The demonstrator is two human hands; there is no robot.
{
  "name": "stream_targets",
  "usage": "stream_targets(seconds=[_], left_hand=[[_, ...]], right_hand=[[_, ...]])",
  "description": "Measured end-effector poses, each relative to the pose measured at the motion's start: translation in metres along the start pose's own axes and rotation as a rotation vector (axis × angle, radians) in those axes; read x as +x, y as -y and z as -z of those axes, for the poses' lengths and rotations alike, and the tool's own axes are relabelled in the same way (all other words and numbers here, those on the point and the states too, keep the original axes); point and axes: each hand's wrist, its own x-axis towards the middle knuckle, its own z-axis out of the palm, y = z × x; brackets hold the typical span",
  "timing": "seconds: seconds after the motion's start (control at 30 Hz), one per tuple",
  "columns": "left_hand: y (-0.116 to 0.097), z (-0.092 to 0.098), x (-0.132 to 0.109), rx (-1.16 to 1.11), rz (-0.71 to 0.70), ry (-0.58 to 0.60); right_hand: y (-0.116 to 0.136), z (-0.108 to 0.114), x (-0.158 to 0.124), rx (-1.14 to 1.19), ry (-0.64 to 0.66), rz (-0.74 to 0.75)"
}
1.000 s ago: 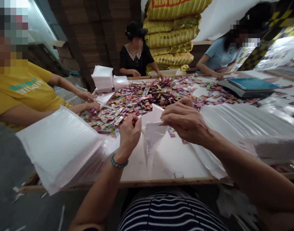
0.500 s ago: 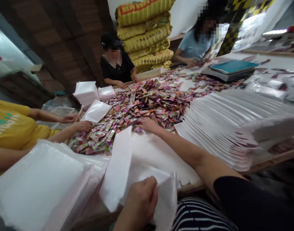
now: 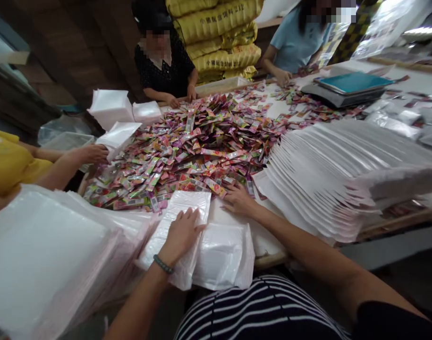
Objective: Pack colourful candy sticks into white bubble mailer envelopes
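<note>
Surface: wooden table (image 3: 268,259), spread across its middle with a heap of coloured sachets (image 3: 201,141); yellow sacks (image 3: 223,28) are stacked behind, and other people are seated around it.
Left: the left hand (image 3: 182,233) is laid flat on a white bag (image 3: 192,200), fingers straight and spread, nothing gripped.
Right: the right hand (image 3: 239,200) is set palm down, fingers splayed, tips touching the nearest sachets; nothing is seen clasped.
Bag: flat at the near edge, between heap and body, partly over a second bag (image 3: 219,255).
Stacks: fanned bags (image 3: 325,179) are piled right, another pile (image 3: 53,255) left.
Step, as judged: the bag is pinned while sachets are raked from the heap's edge.
Next move: closed fingers are called for, since the sachets lie flat and overlapped.
</note>
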Motion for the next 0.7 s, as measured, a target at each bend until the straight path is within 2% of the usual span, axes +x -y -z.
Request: stream_targets(seconds=[0.07,0.17,0.27,0.37,0.43,0.53,0.6,0.7], left_hand=[[0.002,-0.012,-0.007,0.048,0.123,0.098],[-0.002,-0.006,-0.022,0.089,0.239,0.205],[-0.007,0.008,-0.031,0.124,0.275,0.27],[-0.011,0.01,-0.033,0.149,0.301,0.282],[-0.012,0.007,-0.033,0.153,0.302,0.282],[-0.009,0.008,-0.035,0.138,0.271,0.325],[-0.006,0.018,-0.035,0.115,0.228,0.398],[-0.003,0.044,-0.025,0.097,0.138,0.473]], right_hand=[[0.0,-0.001,-0.013,0.044,0.026,-0.071],[0.009,-0.002,-0.009,0.074,-0.003,-0.201],[0.024,-0.002,0.017,0.027,-0.053,-0.284],[0.03,0.0,0.053,0.004,0.052,-0.316],[0.024,0.005,0.079,0.011,0.11,-0.343],[0.006,0.021,0.113,0.038,0.103,-0.405],[-0.007,0.036,0.128,0.055,0.084,-0.442],[-0.019,0.063,0.134,0.066,0.051,-0.452]])
